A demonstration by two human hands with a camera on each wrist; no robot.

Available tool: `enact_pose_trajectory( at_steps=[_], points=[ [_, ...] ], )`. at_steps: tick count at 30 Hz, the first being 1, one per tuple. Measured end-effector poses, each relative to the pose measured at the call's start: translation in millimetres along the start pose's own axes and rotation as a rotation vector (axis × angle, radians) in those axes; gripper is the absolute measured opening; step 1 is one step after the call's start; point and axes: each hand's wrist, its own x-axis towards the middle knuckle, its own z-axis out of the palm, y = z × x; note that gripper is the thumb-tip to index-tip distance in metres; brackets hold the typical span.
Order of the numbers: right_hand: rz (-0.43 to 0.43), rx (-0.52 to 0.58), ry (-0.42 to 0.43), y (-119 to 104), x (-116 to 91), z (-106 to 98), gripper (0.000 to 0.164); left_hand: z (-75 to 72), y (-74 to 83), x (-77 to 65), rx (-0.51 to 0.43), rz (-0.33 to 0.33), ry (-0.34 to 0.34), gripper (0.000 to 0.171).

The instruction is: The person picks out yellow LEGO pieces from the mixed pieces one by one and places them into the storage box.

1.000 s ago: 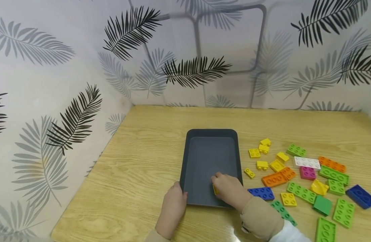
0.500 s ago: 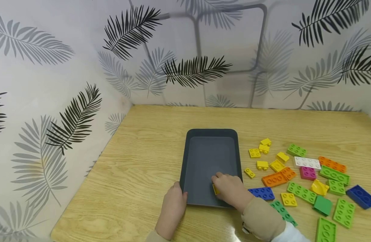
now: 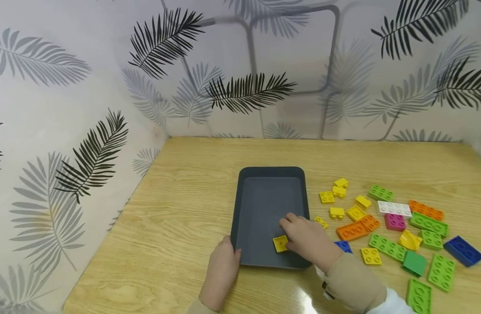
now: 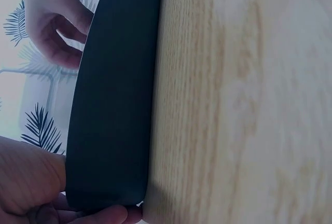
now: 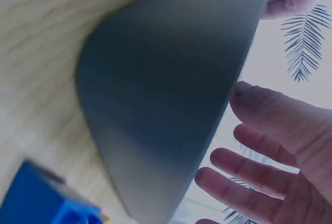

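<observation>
A dark grey rectangular tray [image 3: 269,200] lies on the wooden table, with a yellow square building brick [image 3: 280,244] upside down near its front right corner. My left hand [image 3: 222,264] grips the tray's front left corner; in the left wrist view its fingers curl around the tray wall [image 4: 114,89]. Over the tray's right side is my right hand [image 3: 309,240], just beside the yellow brick. The right wrist view shows that hand's fingers [image 5: 244,172] spread and relaxed, holding nothing.
Loose bricks lie right of the tray: several yellow ones [image 3: 326,197], an orange one [image 3: 352,230], a white one [image 3: 394,208], a magenta one [image 3: 395,221], several green ones [image 3: 442,272] and a dark blue one [image 3: 464,250]. A leaf-patterned curtain [image 3: 225,56] closes off the back and left.
My right hand has let go of the yellow brick and shifted slightly up and right, so the brick shows fully on the tray floor. The left hand keeps its grip on the tray.
</observation>
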Motion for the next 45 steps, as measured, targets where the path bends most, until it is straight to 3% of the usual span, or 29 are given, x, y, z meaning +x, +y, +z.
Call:
enact_pose_trajectory(
  at_steps=[12,19,26,38,45],
  points=[
    [0.089,-0.071,0.043,23.3,-21.9,-19.5,0.041,1.5,2.4,0.8,0.004,-0.024,-0.015,0.041],
    [0.095,-0.093,0.117,39.7,-34.8,-20.0,0.039,1.3,3.3,0.1,-0.001,-0.035,-0.030,0.040],
    [0.174,-0.062,0.024,58.8,-46.9,-22.6,0.039,1.7,5.1,0.0,0.005,-0.042,-0.035,0.042],
    [0.239,-0.011,-0.065,89.2,-72.3,-19.9,0.036,4.0,5.5,0.8,0.018,-0.050,-0.026,0.042],
    [0.255,-0.015,-0.110,103.9,-88.1,-14.8,0.043,5.2,4.8,1.2,0.021,-0.050,-0.030,0.041]
  ],
)
